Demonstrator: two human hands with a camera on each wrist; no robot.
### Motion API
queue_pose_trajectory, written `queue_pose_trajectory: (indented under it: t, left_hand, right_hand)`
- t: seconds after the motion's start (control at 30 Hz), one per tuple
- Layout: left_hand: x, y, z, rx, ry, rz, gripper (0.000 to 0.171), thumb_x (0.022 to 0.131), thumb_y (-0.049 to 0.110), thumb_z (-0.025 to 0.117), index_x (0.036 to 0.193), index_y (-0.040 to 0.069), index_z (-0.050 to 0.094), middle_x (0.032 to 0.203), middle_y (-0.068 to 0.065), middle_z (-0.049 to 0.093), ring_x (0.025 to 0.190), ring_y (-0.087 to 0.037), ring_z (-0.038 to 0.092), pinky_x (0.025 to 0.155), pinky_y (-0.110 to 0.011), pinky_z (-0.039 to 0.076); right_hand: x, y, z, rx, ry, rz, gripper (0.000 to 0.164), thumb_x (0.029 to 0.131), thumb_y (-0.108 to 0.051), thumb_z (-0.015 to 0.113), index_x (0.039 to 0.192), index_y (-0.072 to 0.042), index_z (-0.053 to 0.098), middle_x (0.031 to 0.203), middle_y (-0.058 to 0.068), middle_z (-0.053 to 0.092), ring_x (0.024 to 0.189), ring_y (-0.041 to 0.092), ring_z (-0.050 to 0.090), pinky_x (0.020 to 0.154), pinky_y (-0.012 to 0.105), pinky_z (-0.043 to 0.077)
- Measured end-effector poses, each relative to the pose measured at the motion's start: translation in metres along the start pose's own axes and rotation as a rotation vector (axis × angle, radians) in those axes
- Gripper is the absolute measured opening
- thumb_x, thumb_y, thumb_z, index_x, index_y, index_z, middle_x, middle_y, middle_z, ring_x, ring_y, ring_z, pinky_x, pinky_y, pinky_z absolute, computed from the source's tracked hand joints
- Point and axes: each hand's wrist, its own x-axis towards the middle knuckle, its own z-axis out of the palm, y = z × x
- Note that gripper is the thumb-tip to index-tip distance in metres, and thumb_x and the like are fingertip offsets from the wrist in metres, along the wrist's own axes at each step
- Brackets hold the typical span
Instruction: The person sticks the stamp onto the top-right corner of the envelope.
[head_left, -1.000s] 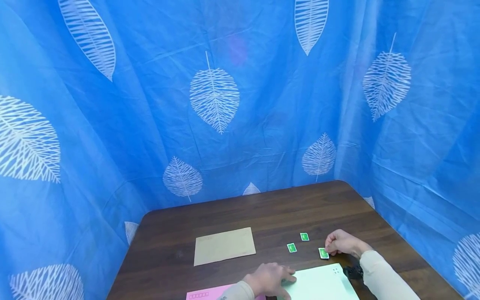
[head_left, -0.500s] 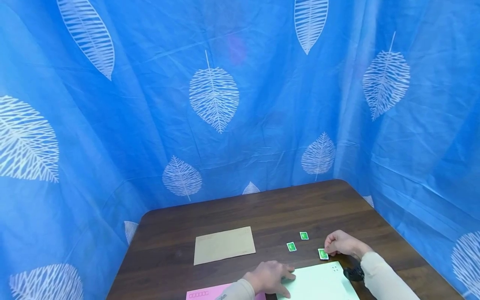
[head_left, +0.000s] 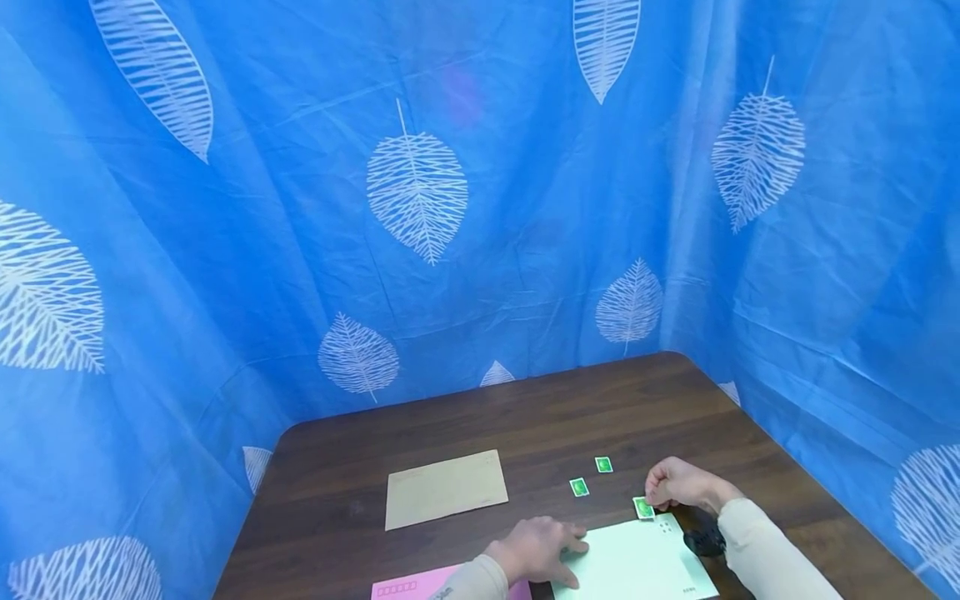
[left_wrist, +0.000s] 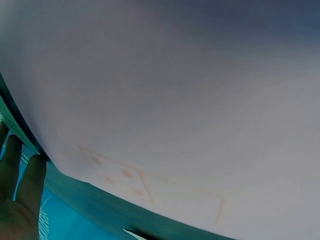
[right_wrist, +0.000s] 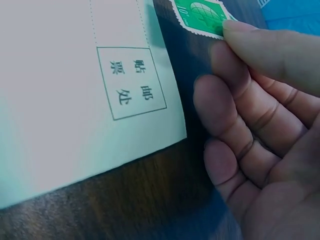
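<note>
In the head view, a pale green envelope (head_left: 630, 554) lies at the front of the table, its printed stamp box (right_wrist: 131, 83) showing close up in the right wrist view. Thumb and index finger of my right hand (head_left: 686, 483) pinch a green postage stamp (right_wrist: 201, 16) by its edge, at the envelope's far edge. My left hand (head_left: 538, 550) rests on the envelope's left side with fingers spread; some of its fingers (left_wrist: 30, 182) appear at the lower left of the left wrist view. Two more green stamps, one nearer (head_left: 579, 487) and one farther (head_left: 603, 464), lie beyond the envelope.
A tan envelope (head_left: 447, 490) lies farther back on the left of the dark wooden table (head_left: 480, 417). Partly under my left sleeve is a pink envelope (head_left: 405, 587). Blue leaf-patterned curtain (head_left: 525, 208) surrounds the table's back and sides.
The head view has shifted slightly. My right hand has brought the pinched stamp a little nearer, up to the pale green envelope's far edge. My left hand stays in place on the envelope.
</note>
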Motion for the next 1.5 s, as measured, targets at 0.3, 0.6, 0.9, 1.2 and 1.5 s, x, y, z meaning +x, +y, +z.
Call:
queue_pose_trajectory:
  t: [0.3,0.6,0.9,1.2,1.5]
  left_hand:
    - [0.003,-0.001,-0.007,-0.018,-0.014,-0.025,0.053,0.076,0.05,0.081,0.126,0.037,0.068,0.141,0.022,0.058,0.127,-0.01,0.06,0.094,-0.03,0.056]
    - [0.001,0.001,0.001,-0.022,-0.025,-0.01,0.054,0.077,0.051,0.08,0.127,0.038,0.067,0.141,0.023,0.057,0.128,-0.01,0.059,0.096,-0.03,0.055]
    - [0.001,0.003,-0.002,-0.029,-0.02,-0.023,0.054,0.076,0.049,0.081,0.126,0.037,0.068,0.141,0.022,0.057,0.129,-0.009,0.059,0.094,-0.031,0.056]
    - [0.001,0.004,0.0,-0.025,-0.022,-0.015,0.053,0.077,0.049,0.08,0.127,0.036,0.068,0.142,0.02,0.057,0.129,-0.01,0.058,0.095,-0.032,0.056]
    - [0.001,0.002,-0.001,-0.023,-0.031,-0.015,0.054,0.077,0.049,0.08,0.128,0.035,0.067,0.143,0.02,0.056,0.131,-0.009,0.057,0.099,-0.032,0.055]
  right_hand:
    - [0.0,-0.005,0.0,-0.019,-0.028,-0.015,0.01,0.088,-0.001,0.067,0.08,0.005,0.065,0.07,0.003,0.062,0.065,0.018,0.055,0.06,0.03,0.047]
    - [-0.005,-0.001,0.003,-0.02,-0.041,0.015,0.01,0.086,0.001,0.068,0.078,0.006,0.065,0.068,0.002,0.058,0.065,0.018,0.052,0.062,0.03,0.044]
    - [-0.003,-0.003,0.001,-0.039,-0.09,-0.036,0.011,0.085,0.003,0.07,0.078,0.008,0.065,0.07,0.003,0.062,0.067,0.018,0.054,0.063,0.032,0.049]
    - [-0.006,-0.008,0.004,-0.089,-0.058,-0.02,0.01,0.083,0.006,0.071,0.076,0.006,0.065,0.069,0.004,0.062,0.064,0.018,0.054,0.061,0.032,0.049]
    - [-0.007,-0.012,0.009,-0.152,-0.024,-0.019,0.012,0.081,0.007,0.071,0.072,0.003,0.063,0.068,0.004,0.063,0.063,0.017,0.055,0.059,0.032,0.05]
